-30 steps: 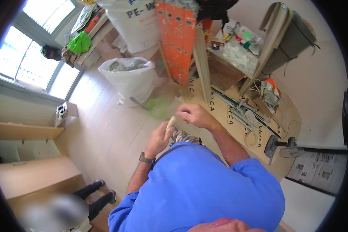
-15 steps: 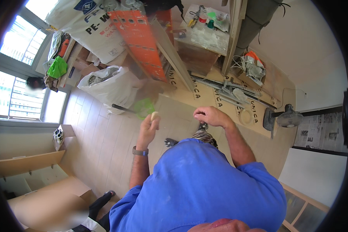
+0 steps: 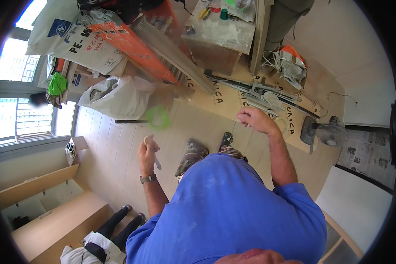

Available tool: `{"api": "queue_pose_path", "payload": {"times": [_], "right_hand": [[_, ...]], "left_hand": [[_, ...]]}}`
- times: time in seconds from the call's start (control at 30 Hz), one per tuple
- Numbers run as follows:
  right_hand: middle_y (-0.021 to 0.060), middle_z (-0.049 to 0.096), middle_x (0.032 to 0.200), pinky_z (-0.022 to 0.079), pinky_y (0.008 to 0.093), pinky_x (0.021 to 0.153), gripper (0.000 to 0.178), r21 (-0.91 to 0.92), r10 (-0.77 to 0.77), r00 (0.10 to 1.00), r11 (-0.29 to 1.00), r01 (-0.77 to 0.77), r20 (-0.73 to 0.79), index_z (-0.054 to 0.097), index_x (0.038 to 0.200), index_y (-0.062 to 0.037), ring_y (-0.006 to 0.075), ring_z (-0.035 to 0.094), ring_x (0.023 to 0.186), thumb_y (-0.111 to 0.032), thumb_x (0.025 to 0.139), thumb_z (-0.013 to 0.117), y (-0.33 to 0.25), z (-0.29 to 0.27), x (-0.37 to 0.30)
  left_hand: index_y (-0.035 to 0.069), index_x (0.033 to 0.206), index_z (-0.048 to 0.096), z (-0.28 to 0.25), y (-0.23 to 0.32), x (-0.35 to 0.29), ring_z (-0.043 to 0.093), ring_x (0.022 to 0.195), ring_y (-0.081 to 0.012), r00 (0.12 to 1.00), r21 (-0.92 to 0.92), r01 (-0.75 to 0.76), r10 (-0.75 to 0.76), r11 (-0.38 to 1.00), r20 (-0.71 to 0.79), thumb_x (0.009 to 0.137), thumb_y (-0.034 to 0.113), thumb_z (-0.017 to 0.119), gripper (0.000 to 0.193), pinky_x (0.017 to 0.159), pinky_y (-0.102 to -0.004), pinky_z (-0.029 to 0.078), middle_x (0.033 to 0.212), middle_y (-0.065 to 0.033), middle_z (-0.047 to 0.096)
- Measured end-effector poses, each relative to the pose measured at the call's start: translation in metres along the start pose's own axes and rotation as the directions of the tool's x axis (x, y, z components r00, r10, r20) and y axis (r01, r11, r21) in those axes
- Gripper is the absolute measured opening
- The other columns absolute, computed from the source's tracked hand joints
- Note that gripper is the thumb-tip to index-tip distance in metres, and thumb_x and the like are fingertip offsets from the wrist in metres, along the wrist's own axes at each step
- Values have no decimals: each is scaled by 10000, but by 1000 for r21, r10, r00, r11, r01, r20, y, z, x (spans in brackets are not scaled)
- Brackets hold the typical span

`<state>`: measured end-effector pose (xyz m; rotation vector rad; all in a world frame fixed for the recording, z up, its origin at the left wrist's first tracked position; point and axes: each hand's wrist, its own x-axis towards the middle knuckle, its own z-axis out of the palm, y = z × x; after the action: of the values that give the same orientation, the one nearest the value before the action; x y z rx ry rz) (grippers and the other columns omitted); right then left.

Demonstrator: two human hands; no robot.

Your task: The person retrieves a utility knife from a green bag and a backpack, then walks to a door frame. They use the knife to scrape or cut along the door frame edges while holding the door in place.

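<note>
My left hand [image 3: 147,152] hangs low over the floor, its fingers closed round a slim hand tool with a pale tan, rounded handle end and a thin greyish blade-like tip [image 3: 157,164]. Its exact kind is too small to tell. Out to the right, my right hand [image 3: 258,120] is raised with the fingers curled in; nothing shows in it. Ahead of the left hand is a blurred, bright green thing [image 3: 158,118] with a black stick [image 3: 131,121] beside it, near a full white plastic bag [image 3: 121,99].
An orange metal piece [image 3: 134,48] and a long board [image 3: 176,55] lean ahead. Metal strips [image 3: 255,90] lie on tan floor covering. A dusty cabinet [image 3: 218,33] holds small tools. A fan [image 3: 332,134] stands right. Another person's legs [image 3: 123,224] show by the wooden cabinet [image 3: 61,220] at lower left.
My left hand has moved left and a little down with the tool, whose thin tip now shows. The right hand has shifted right and forward. My feet have moved, and more of the other person shows.
</note>
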<state>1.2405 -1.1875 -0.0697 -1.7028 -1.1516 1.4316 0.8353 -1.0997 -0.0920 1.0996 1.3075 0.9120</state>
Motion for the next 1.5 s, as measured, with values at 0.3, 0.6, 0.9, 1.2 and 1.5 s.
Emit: {"api": "queue_pose_path", "payload": {"times": [0.3,0.6,0.9,1.2,1.5], "right_hand": [[8,602,747,446,233,601,288,111,74,986,992,-58,-148,631,930,-29,90,560,669,-298,927,528,-20,-51,36],[34,631,853,453,228,598,374,431,167,958,901,-53,-232,584,1096,-19,109,592,703,-336,976,424,-27,-84,64],[62,637,965,455,259,676,496,556,184,936,831,15,-299,517,1184,-48,135,609,821,-471,929,476,-10,-182,177],[131,618,1020,462,307,706,643,581,214,867,808,103,-451,505,1228,-22,200,596,871,-525,839,601,-2,-331,422],[162,529,1165,450,404,753,800,650,562,628,751,-116,-538,486,1249,12,240,537,983,-563,729,686,64,-448,633]], "left_hand": [[28,933,636,42,-1,76,406,567,-39,930,363,72,-194,929,313,919,221,581,201,506,-210,326,642,55,465],[-2,925,630,110,33,141,503,620,-147,852,494,-164,-130,854,507,868,349,616,355,587,-335,427,678,-89,575],[-4,929,630,132,18,172,596,688,-326,850,627,-97,-263,773,455,860,394,596,405,650,-416,452,767,-219,628],[-37,829,582,176,-57,218,537,627,-205,927,799,-13,-292,601,235,879,359,578,399,605,-387,436,673,-158,598],[69,892,650,177,-93,120,448,499,-91,513,202,857,-828,475,-226,868,313,567,258,454,-261,363,588,31,493]]}}
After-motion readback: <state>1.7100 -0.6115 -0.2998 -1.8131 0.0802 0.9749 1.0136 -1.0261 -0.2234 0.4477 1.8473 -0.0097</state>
